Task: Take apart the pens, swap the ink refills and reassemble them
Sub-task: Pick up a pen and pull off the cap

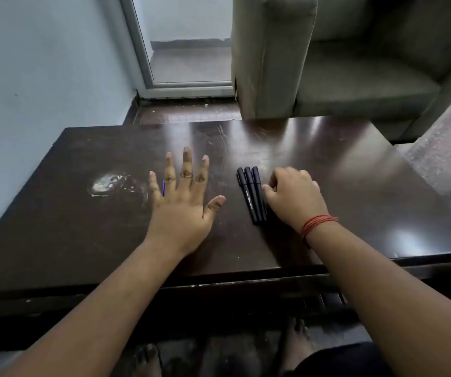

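Resting flat on the dark table (327,164), your left hand (182,205) is spread open, palm down, holding nothing. A thin blue refill (163,188) shows between its little and ring fingers, partly hidden under the hand. Three capped black pens (252,195) lie side by side, touching, between your hands. Your right hand (293,195) sits just right of them, fingers curled, thumb touching the nearest pen; whether it grips anything cannot be told.
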Action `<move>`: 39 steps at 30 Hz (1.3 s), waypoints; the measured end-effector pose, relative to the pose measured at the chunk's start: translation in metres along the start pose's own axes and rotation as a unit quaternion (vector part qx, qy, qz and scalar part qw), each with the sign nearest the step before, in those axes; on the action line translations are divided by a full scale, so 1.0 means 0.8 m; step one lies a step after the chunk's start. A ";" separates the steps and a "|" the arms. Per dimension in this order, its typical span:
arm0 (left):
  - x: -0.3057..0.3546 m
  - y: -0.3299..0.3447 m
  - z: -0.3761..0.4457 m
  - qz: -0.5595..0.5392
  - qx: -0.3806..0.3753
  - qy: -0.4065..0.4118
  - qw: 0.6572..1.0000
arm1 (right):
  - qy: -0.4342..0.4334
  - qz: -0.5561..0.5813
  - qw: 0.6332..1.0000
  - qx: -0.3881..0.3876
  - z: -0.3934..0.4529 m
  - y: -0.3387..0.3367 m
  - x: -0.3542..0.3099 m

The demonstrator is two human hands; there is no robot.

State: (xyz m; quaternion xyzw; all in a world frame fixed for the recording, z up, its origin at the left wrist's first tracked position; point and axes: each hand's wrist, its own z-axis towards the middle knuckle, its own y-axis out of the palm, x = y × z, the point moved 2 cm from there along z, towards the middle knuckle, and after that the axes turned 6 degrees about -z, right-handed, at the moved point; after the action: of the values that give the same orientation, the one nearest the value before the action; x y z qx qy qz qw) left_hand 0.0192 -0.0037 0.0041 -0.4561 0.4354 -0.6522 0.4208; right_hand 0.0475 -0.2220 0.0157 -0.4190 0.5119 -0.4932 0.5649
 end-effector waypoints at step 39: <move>0.014 -0.016 -0.006 -0.631 -0.004 -0.239 0.738 | -0.045 0.424 0.901 -0.084 -0.050 0.013 -0.097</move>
State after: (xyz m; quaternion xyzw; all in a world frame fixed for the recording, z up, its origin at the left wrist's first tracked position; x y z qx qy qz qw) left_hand 0.0100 -0.0103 0.0175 -0.7686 -0.0649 -0.6364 0.0011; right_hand 0.0097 -0.1428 0.0132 -0.2299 0.6544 -0.1433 0.7060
